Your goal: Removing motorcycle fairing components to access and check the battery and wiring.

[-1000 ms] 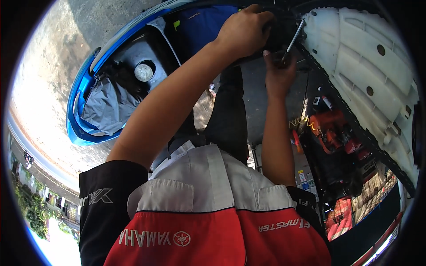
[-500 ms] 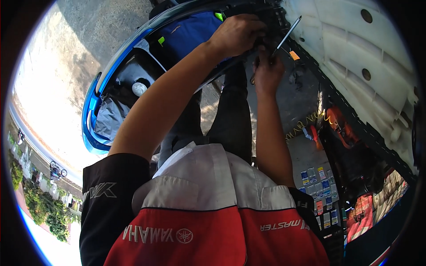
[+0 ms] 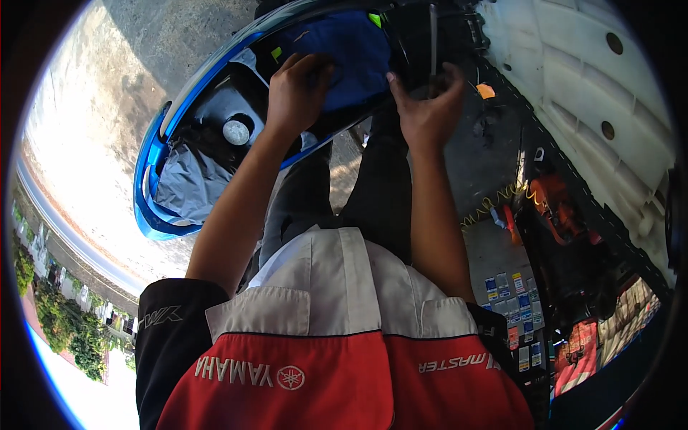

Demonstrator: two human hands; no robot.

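Note:
My left hand [image 3: 295, 99] hovers over the blue cloth [image 3: 355, 64] in the open, blue-edged scooter body. Its fingers curl toward the thumb, and whatever may lie between them is hidden. To the right, my right hand [image 3: 430, 118] has its thumb and forefinger spread apart. A screwdriver [image 3: 433, 39] stands up from this hand, its shaft smeared by motion and its dark handle against the fingers. Beyond the right hand lies a black part [image 3: 407, 36] of the scooter.
Left of my left hand sits a black tank with a round silver cap [image 3: 236, 132], beside a crumpled grey sheet [image 3: 190, 183]. A pale panel [image 3: 573, 79] rises at the right. A coiled yellow hose [image 3: 494, 202] hangs near an orange tool [image 3: 552, 204].
My left hand has drawn back left from the black part at the top to above the blue cloth. My right hand's thumb has spread, and the screwdriver has swung from slanting right to upright.

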